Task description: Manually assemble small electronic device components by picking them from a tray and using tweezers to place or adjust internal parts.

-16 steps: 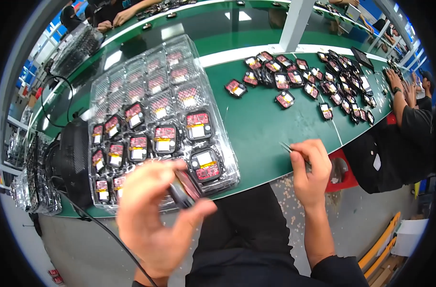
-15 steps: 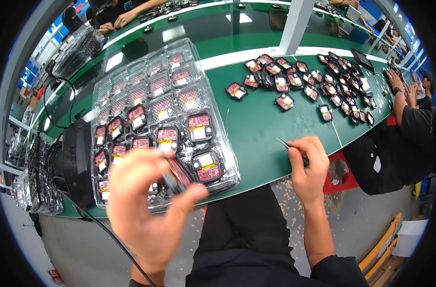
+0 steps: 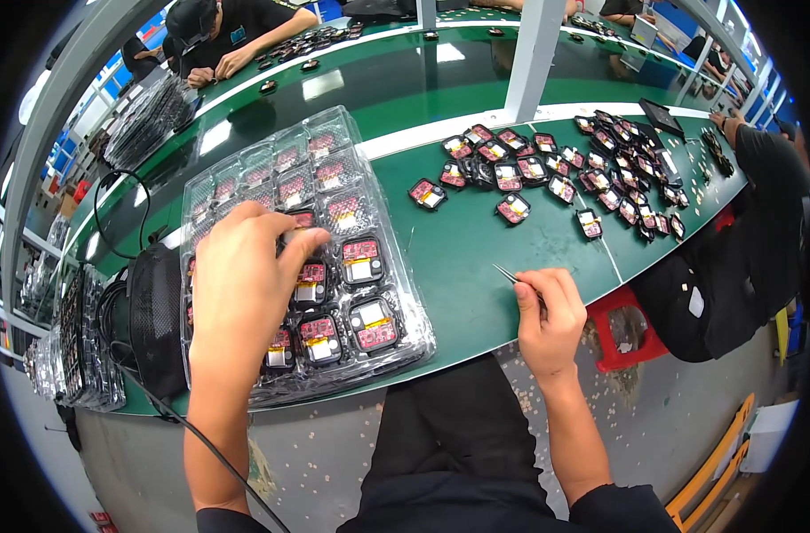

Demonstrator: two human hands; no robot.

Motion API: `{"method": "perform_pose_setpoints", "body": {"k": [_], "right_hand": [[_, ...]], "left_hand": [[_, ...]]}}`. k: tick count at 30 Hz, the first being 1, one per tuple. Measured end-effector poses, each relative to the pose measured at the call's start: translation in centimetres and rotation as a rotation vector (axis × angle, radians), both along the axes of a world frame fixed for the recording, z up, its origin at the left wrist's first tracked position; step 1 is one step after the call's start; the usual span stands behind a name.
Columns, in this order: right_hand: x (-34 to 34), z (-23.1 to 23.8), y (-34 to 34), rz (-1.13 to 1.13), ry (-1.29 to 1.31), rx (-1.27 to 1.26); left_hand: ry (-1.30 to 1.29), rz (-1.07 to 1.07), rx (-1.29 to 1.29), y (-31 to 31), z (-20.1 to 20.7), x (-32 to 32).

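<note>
My left hand (image 3: pixel 245 280) reaches over the clear plastic tray (image 3: pixel 418 333), its thumb and fingers pinched on a small device (image 3: pixel 303 218) with a black case and a red circuit board. The hand hides most of that device and the pockets under it. Similar devices (image 3: pixel 362 260) with silver batteries and yellow tape fill the near pockets around it. Farther pockets hold no device on top, and red boards show through the plastic. Above the green table (image 3: pixel 462 302), right of the tray, my right hand (image 3: pixel 549 320) is closed on thin metal tweezers (image 3: pixel 504 274), tips pointing up and left.
Many loose devices (image 3: pixel 509 175) lie piled at the far right of the table. A black mesh case (image 3: pixel 156 311) with a cable touches the tray's left side. More trays (image 3: pixel 89 346) are stacked at far left. A grey post (image 3: pixel 534 62) rises behind; co-workers sit across and right.
My left hand has moved away from me over the tray with the device, turning back-of-hand up. The right hand still holds the tweezers. The whole view has shifted slightly.
</note>
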State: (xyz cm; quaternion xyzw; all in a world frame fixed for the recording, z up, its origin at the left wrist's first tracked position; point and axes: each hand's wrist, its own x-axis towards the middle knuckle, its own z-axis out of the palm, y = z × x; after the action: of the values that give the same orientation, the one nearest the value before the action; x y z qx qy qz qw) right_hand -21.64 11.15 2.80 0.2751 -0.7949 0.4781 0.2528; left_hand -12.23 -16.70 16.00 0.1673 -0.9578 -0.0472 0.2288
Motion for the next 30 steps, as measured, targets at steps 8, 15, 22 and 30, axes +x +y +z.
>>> {"method": "perform_pose_setpoints", "body": {"k": [8, 15, 22, 30], "right_hand": [[-0.1, 0.8, 0.1, -0.024, -0.071, 0.032], [-1.2, 2.6, -1.2, -0.080, -0.264, 0.361], [-2.1, 3.4, -2.8, -0.223, -0.229, 0.654], [-1.4, 2.4, -2.3, -0.186, -0.200, 0.550]], "left_hand": [[-0.090, -0.146, 0.020, 0.6, 0.2, 0.9], [-0.004, -0.214, 0.062, -0.4, -0.3, 0.9], [-0.091, -0.173, 0.159, -0.3, 0.3, 0.4], [0.106, -0.164, -0.026, 0.4, -0.6, 0.6]]}}
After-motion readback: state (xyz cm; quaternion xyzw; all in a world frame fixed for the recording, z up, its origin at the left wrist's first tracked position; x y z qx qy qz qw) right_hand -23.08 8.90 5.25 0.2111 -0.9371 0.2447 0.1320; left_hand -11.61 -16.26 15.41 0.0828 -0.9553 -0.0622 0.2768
